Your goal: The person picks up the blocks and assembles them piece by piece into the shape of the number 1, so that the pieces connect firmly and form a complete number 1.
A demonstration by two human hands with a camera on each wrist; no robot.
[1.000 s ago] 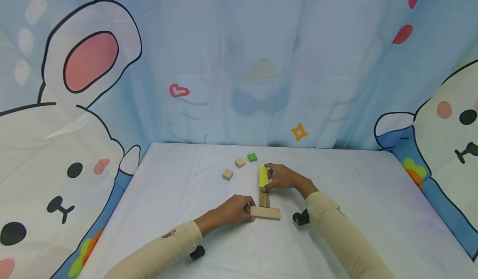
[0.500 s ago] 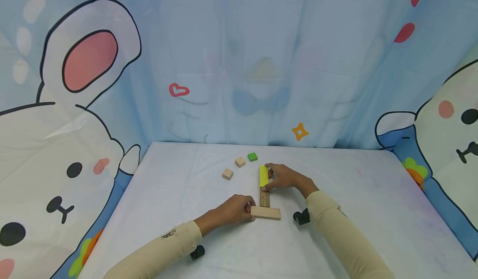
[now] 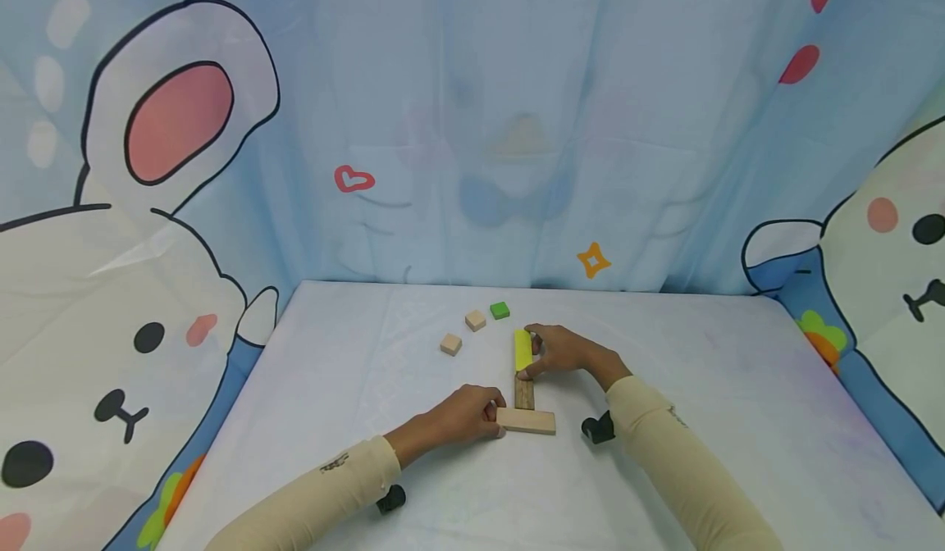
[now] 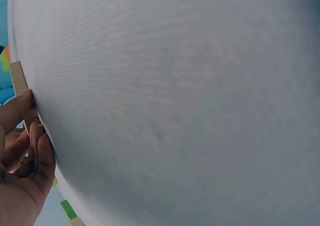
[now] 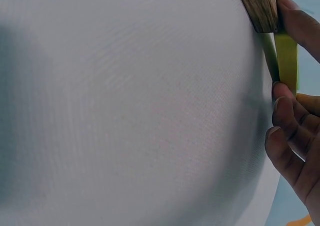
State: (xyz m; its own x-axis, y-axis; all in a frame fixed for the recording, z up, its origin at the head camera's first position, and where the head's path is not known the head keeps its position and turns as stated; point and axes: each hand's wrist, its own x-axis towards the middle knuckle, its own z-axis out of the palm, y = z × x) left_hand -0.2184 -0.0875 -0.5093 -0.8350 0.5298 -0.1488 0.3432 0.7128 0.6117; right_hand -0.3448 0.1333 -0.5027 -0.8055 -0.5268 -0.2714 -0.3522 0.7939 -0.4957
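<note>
White tabletop [image 3: 332,371] under yellow block [image 3: 523,349]; blue printed curtain [image 3: 517,67] behind

A yellow block [image 3: 522,350], held at both ends by the right hand [image 3: 561,349], points toward the far edge of the white table [image 3: 354,330]. A brown, grained wooden block [image 3: 524,393] continues its line nearer. Crosswise at that one's near end lies a pale plank [image 3: 528,421], pinched by the left hand [image 3: 467,413] at its left end.
</note>
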